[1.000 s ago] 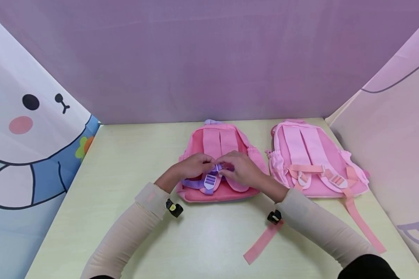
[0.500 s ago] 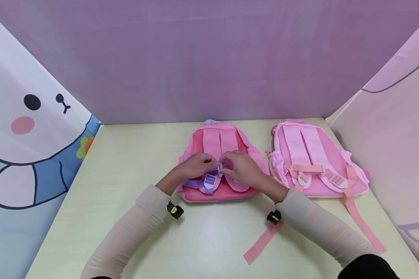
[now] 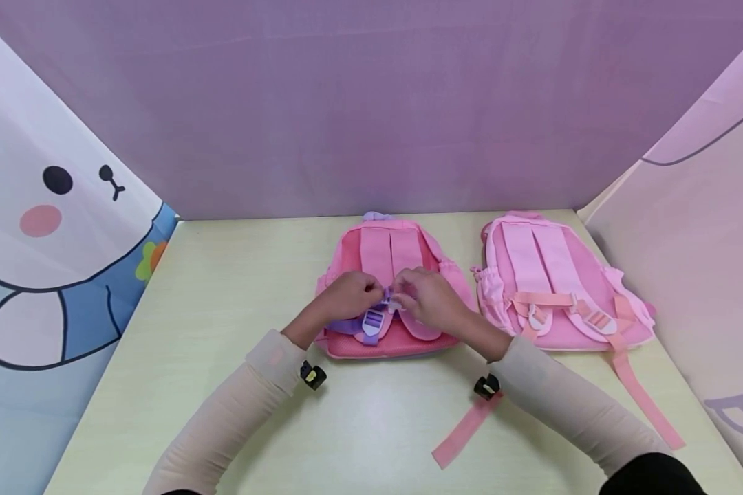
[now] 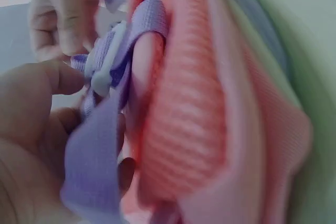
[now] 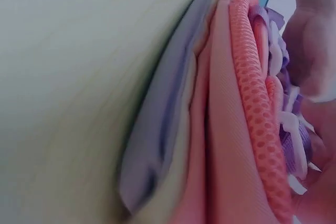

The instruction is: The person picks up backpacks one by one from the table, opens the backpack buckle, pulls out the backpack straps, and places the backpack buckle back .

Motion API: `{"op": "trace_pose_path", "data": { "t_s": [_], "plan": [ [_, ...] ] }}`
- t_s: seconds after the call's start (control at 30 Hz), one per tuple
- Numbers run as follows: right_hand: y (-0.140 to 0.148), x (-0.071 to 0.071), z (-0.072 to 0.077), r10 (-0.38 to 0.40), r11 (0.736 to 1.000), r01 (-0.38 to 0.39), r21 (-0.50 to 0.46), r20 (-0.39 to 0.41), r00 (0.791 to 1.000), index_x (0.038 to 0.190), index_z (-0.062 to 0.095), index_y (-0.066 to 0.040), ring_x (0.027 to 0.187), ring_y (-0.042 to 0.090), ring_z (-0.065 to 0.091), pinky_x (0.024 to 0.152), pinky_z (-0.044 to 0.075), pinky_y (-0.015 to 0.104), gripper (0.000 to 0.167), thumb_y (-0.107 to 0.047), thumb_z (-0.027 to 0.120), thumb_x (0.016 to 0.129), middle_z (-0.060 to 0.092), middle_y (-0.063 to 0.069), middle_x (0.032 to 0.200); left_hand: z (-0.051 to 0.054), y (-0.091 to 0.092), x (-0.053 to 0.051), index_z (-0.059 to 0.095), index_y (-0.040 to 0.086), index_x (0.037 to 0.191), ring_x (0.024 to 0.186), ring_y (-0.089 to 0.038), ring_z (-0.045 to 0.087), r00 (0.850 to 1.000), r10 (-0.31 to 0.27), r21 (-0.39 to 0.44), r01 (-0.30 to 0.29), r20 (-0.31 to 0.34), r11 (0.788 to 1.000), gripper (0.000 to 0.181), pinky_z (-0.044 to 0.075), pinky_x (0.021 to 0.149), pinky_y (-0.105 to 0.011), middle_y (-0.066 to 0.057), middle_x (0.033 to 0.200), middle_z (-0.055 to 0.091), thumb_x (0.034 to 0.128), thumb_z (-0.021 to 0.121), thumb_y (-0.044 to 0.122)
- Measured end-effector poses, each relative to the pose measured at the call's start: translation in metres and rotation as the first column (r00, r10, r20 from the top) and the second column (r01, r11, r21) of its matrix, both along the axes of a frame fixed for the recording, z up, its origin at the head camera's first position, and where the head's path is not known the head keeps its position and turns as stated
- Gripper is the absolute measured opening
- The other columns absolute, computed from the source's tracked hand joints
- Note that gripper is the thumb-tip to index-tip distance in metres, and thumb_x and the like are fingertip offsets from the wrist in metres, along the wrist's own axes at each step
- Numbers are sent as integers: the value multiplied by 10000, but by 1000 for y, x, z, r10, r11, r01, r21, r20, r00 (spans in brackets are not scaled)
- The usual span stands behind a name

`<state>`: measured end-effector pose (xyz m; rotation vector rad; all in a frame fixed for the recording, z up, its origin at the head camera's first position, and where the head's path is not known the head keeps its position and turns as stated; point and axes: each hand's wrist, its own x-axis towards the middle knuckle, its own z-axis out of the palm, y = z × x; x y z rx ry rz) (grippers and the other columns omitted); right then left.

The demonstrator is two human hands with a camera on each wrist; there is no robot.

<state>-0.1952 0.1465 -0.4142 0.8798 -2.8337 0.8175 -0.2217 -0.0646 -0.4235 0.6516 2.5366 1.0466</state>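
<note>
The pink backpack point(image 3: 391, 251) lies straps-up midway along the tabletop's point(image 3: 241, 275) far edge. The left hand point(image 3: 349, 294) and right hand point(image 3: 427, 297), fingers curled, pinch its purple strap point(image 3: 386, 296). A paler backpack point(image 3: 551, 254) lies near the far right corner.

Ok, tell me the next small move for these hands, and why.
Probably the left hand should ease the purple webbing slightly toward the right hand: the left pinches it, the right sits close by, and on the other backpack a coral strap runs across both shoulder straps. Whether anything is fastened here is hidden.
</note>
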Motion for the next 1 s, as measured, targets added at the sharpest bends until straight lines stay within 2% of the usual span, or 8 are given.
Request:
{"op": "trace_pose_path", "data": {
  "t_s": [0.1, 0.23, 0.4, 0.67, 1.0],
  "plan": [
    [3, -1, 4, 6, 1000, -6, 2, -15, 1000, 1042, 670, -111, 922, 210, 655, 828, 558, 393, 154, -209, 735, 942, 721, 35, 968, -2, -2, -1, 656, 132, 799, 644, -94, 510, 1000, 4, -21, -4, -18, 1000, 219, 420, 608, -238, 47, 687, 531, 966, 541, 215],
    [3, -4, 4, 47, 999, -47, -13, -8, 999, 1088, 688, -101, 991, 219, 671, 889, 556, 406, 182, -224, 717, 957, 736, 41, 1021, -1, -4, -1, 679, 144, 826, 668, -105, 534, 1000, 1, -1, -1, -13, 1000, 213, 443, 629, -252, 41, 728, 580, 968, 552, 239],
    [-2, -6, 2, 52, 998, -52, -30, 16, 999, 1061, 729, -97, 953, 207, 658, 893, 554, 400, 156, -220, 698, 970, 742, 37, 990, 1, -2, -2, 699, 140, 861, 676, -101, 549, 1000, -28, 8, 28, -5, 1000, 223, 459, 631, -249, 33, 750, 608, 975, 557, 268],
    [-3, -9, 3, 38, 999, -36, -18, 92, 995, 998, 706, -98, 876, 164, 620, 857, 561, 362, 104, -197, 701, 965, 704, 23, 939, 3, 0, -1, 712, 138, 871, 686, -100, 552, 1000, -25, 9, 25, -13, 1000, 210, 462, 649, -247, 32, 764, 624, 972, 567, 251],
    [-4, -11, 2, 40, 999, -40, 0, 93, 995, 974, 672, -60, 863, 178, 585, 824, 535, 338, 76, -135, 663, 967, 651, 51, 939, 5, 3, 1, 700, 131, 842, 686, -99, 539, 1000, -17, -16, 17, -17, 1000, 216, 447, 660, -240, 45, 710, 578, 968, 577, 256]
  ]
}}
